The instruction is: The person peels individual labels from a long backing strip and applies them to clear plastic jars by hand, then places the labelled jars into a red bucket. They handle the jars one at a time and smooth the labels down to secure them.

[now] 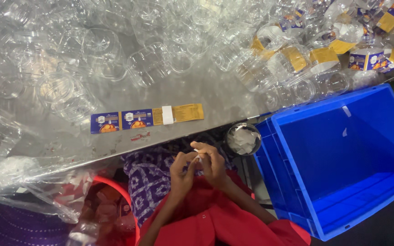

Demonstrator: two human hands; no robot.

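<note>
Right now your left hand (182, 169) and right hand (214, 163) meet near the surface (215, 98) edge, fingers pinched closed on a small white scrap (198, 157) (too small to identify). Just right stands a clear jar (243, 139), beside the blue crate (343, 164); a label strip (147, 118) lies farther off.
</note>
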